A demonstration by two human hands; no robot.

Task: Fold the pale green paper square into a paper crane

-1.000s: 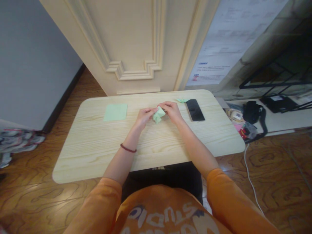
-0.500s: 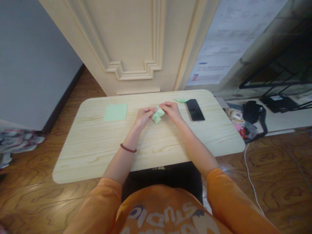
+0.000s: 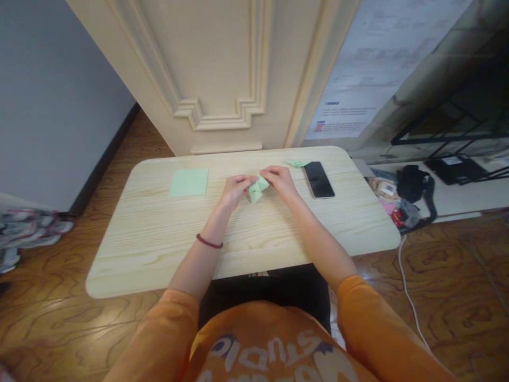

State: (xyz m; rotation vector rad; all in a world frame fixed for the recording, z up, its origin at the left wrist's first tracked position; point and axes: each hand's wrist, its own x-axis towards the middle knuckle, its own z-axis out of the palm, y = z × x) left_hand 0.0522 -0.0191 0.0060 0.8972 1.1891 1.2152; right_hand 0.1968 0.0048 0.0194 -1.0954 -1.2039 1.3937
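Left hand [image 3: 234,189] and right hand [image 3: 281,181] pinch a partly folded green paper [image 3: 256,188] between them near the far edge of the tabletop [image 3: 159,239], with a flat green sheet [image 3: 189,182] toward its far left corner and a small folded green piece [image 3: 296,164] beside a dark phone [image 3: 318,180] toward its far right corner.

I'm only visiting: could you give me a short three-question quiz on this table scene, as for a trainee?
1. What do the left hand and right hand pinch between them? A) a metal spoon B) a partly folded pale green paper piece C) a blue pen
2. True or false: the black smartphone lies on the light wooden table, right of the right hand.
3. Fill in: the flat pale green square sheet lies to the ___ of the left hand.
Key: 1 B; 2 true; 3 left.
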